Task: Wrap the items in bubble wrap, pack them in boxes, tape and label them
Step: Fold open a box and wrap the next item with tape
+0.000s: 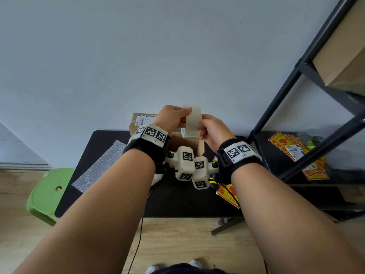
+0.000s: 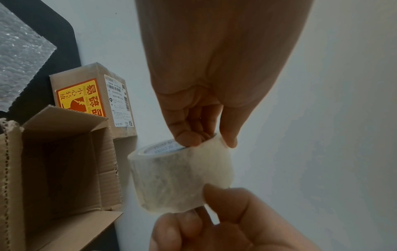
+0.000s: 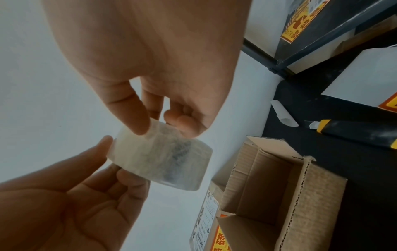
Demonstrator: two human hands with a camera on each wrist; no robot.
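Both hands hold a roll of clear tape [image 1: 191, 121] up in front of the wall, above the open cardboard box [image 1: 186, 142]. My left hand [image 1: 182, 115] pinches the roll's upper rim between thumb and fingers [image 2: 187, 137]. My right hand [image 1: 202, 127] grips its lower side, thumb [image 2: 217, 193] on the outer face of the tape roll [image 2: 182, 176]. In the right wrist view the tape roll [image 3: 159, 159] sits between both hands, above the open box [image 3: 279, 186], whose inside looks empty. A sealed box [image 2: 94, 95] bearing a fragile sticker and a shipping label stands behind it.
A bubble wrap sheet [image 1: 98, 167] lies on the left of the black table [image 1: 110, 194]. A yellow-black utility knife [image 3: 354, 130] lies right of the box. Fragile stickers [image 1: 296, 155] lie under a black shelf rack [image 1: 296, 95] at the right. A green stool [image 1: 49, 194] stands left.
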